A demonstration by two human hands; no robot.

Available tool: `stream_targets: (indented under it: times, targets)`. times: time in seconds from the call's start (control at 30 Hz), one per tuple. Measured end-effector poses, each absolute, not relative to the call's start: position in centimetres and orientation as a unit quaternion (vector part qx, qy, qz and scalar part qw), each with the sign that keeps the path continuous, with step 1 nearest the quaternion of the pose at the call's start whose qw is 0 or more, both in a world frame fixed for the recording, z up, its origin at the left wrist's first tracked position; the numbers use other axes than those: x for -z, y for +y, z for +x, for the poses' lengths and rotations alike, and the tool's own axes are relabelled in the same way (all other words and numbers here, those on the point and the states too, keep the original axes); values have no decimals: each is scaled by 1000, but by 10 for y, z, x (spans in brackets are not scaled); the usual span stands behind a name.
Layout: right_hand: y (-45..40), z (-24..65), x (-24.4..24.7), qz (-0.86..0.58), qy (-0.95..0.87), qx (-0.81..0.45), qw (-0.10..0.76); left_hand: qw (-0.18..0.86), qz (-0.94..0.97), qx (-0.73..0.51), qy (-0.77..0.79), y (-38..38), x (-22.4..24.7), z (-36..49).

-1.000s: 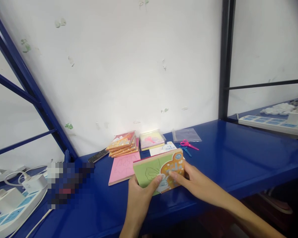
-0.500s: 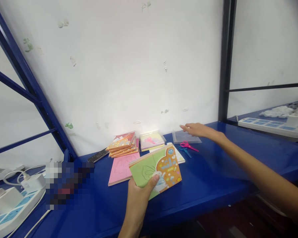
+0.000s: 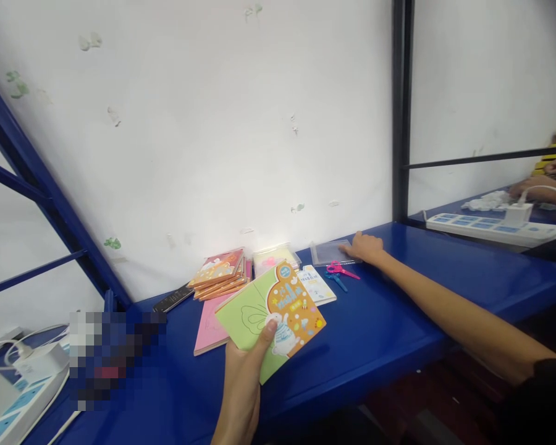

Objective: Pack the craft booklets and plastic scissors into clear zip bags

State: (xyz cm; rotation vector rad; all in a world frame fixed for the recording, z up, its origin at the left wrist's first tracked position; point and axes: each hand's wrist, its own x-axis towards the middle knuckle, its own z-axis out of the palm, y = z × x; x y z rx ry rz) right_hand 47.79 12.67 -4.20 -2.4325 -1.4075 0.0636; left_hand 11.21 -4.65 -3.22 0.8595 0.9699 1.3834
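Observation:
My left hand (image 3: pixel 248 371) grips a small craft-paper booklet (image 3: pixel 245 315), its thumb across the front. The booklet is light green with a butterfly outline and an orange cover panel showing a white rabbit. Farther back on the right, my right hand (image 3: pixel 366 248) is at the right end of a clear plastic sleeve (image 3: pixel 327 253) lying flat, fingers curled and touching it. Pink scissors (image 3: pixel 338 269) and blue scissors (image 3: pixel 337 281) lie just in front of the sleeve. Beside them is a white-and-yellow booklet (image 3: pixel 319 287), partly behind the green one.
Several orange booklets (image 3: pixel 217 272) are stacked near the wall, above a pink pad (image 3: pixel 208 327). A packet with a yellow sheet (image 3: pixel 269 254) lies beside them. A black remote (image 3: pixel 172 298) and power strips (image 3: pixel 491 228) are at the sides. Another person's hand (image 3: pixel 537 188) shows far right.
My right hand has come down from above the plastic sleeve to its right end, and its fingers have curled. The booklet in my left hand has tilted more. The view has shifted right.

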Motion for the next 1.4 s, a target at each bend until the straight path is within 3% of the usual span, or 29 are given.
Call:
stream_targets:
  times: [0.3,0.5,0.77,1.03,1.4]
  targets:
    - [131,504,46,-820,-491,-84,280,569,350,-599,441,-52,20,118]
    - [121,492,24,-724,-490,-95,476,595,304,-594,448,-50,17,112]
    - [71,419,-13,-445,-561,-112,689,608,305,-597,425,-68,-5,91]
    - [12,324,-9,-311,-681,-286,598,486,386,-648,442,-72,-14,81]
    - [13,348,-15,-265,-625,-445,584,459,359,-660,473,-70,-24,62]
